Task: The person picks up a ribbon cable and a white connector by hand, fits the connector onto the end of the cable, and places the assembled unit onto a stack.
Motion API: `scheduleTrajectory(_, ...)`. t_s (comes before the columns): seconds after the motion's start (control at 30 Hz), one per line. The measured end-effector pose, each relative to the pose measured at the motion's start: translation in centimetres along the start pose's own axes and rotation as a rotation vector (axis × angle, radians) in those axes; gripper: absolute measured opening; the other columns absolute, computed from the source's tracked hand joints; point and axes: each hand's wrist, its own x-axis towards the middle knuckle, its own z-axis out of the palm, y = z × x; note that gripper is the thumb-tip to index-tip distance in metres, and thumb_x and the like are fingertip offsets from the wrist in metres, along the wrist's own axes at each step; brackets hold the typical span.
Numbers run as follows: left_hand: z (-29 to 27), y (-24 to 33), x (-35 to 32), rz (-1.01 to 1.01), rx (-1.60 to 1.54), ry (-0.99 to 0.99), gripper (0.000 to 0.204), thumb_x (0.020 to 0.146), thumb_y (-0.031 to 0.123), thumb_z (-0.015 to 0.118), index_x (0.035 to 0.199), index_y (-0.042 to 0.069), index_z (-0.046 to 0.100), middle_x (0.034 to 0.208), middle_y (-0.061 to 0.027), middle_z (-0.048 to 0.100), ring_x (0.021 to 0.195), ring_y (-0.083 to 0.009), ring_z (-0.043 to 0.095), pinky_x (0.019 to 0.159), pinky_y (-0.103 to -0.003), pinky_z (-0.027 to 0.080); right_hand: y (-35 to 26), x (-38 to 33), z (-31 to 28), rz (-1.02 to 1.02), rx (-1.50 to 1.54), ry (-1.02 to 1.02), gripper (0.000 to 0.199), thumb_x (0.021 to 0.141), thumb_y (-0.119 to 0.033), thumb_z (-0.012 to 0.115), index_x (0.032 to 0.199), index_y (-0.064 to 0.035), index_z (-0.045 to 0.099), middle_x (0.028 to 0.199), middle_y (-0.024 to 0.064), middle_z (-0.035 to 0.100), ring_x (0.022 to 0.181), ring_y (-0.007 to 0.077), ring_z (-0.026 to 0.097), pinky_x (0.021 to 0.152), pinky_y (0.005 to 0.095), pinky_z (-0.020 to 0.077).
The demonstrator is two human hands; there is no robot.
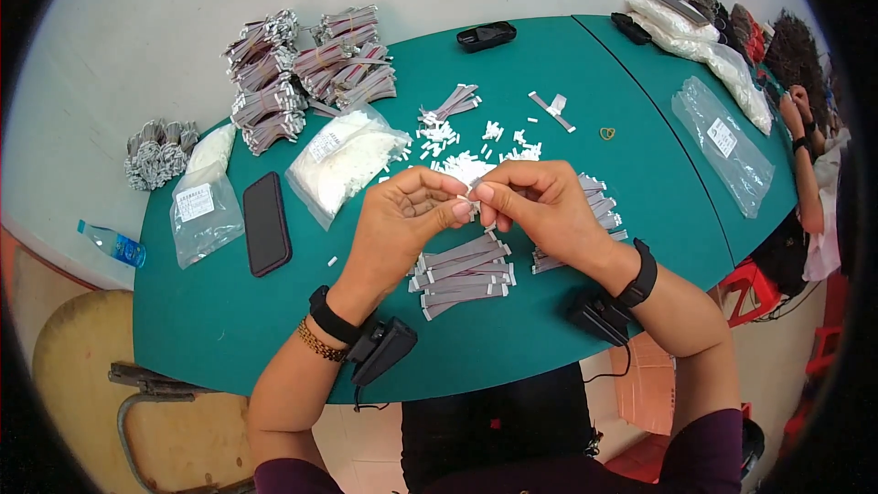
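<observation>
Your left hand and right hand pinch a small white connector onto a grey ribbon cable above the table's near edge, seating it squarely next

A short grey flat ribbon cable with a small white plastic connector is pinched between the fingertips above the green table, mostly hidden, just over a pile of like cables.

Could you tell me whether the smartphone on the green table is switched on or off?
It appears off or asleep: the smartphone lies flat, left of both hands, and its screen is uniformly black, with nothing lit.
</observation>
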Motion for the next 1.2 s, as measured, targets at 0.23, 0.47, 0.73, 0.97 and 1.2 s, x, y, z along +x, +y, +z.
scheduleTrajectory(0.23,-0.2,-0.3,-0.1,-0.05,-0.095,0.0,0.017,0.082,0.009,0.065,0.096,-0.001,0.061,0.087,-0.0064,0.064,0.077,-0.0106,0.06,0.071,-0.023,0.049,0.1,0.0,0.1,-0.006,0.001,-0.018,0.016,0.089,-0.012,0.056,0.084,0.0006,0.065,0.068,0.0022,0.06,0.059,0.0053,0.053,0.051,0.0174,0.0409)
scheduleTrajectory(0.47,-1.1,-0.3,0.1,-0.12,-0.198,-0.043,0.025,0.086,0.011,0.061,0.107,-0.001,0.058,0.087,-0.0056,0.062,0.076,-0.0107,0.057,0.07,-0.023,0.047,0.0,0.0,-0.1,0.039,-0.012,-0.066,0.016,0.088,-0.012,0.057,0.084,0.0005,0.064,0.067,0.0023,0.06,0.058,0.0053,0.053,0.051,0.0176,0.0409)
scheduleTrajectory(0.73,-0.6,-0.1,0.0,-0.093,-0.241,-0.063,0.023,0.087,0.012,0.059,0.105,-0.001,0.058,0.084,-0.0035,0.06,0.075,-0.0088,0.055,0.07,-0.022,0.046,0.2,-0.1,-0.1,0.071,0.024,-0.121,0.015,0.088,-0.012,0.057,0.084,0.0004,0.064,0.066,0.0026,0.06,0.057,0.0053,0.052,0.051,0.0182,0.0408)
scheduleTrajectory(0.97,-0.6,-0.1,0.0,-0.105,-0.219,-0.058,0.02,0.088,0.012,0.058,0.103,-0.001,0.057,0.083,-0.0027,0.059,0.074,-0.0087,0.055,0.07,-0.021,0.045,0.0,0.0,0.0,0.086,0.007,-0.126,0.014,0.088,-0.012,0.057,0.084,0.0001,0.064,0.066,0.0026,0.06,0.057,0.0052,0.052,0.051,0.0183,0.0409)
scheduleTrajectory(1.2,-0.5,-0.2,0.0,-0.094,-0.199,-0.079,0.021,0.088,0.013,0.057,0.104,-0.001,0.057,0.081,-0.0023,0.059,0.074,-0.0078,0.054,0.068,-0.021,0.044,0.2,-0.1,0.0,0.075,0.002,-0.135,0.014,0.088,-0.011,0.057,0.085,0.0001,0.064,0.066,0.0024,0.06,0.058,0.0049,0.052,0.05,0.0183,0.0408)
